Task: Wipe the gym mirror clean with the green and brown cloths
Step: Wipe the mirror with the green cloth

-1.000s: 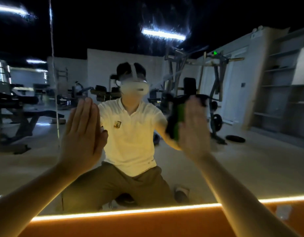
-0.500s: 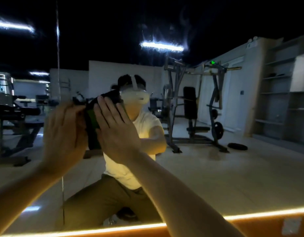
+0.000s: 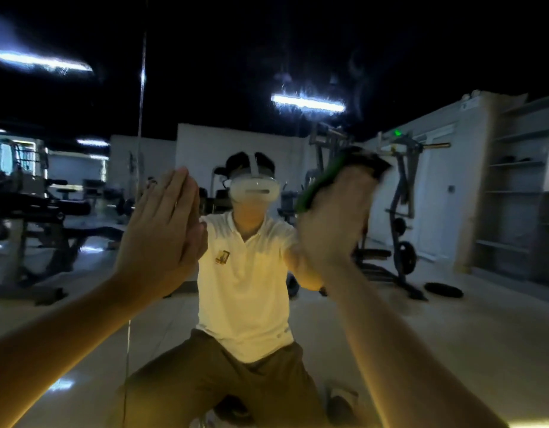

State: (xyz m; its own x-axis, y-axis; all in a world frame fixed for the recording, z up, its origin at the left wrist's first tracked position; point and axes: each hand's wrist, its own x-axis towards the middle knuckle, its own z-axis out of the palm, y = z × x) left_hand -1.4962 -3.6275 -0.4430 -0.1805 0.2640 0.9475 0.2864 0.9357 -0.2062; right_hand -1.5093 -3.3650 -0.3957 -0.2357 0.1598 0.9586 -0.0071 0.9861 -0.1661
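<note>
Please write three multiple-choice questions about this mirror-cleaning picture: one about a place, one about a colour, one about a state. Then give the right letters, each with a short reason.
1. Where is the green cloth? A) on the floor B) under the right hand, against the mirror C) on a shelf
2. What colour is the reflected person's shirt? A) white B) red C) black
3. How is the left hand? A) a fist B) gripping a bottle C) flat, fingers straight
Answers: 1 B, green shows beside the pressing hand; 2 A, it looks white; 3 C, it holds nothing.
</note>
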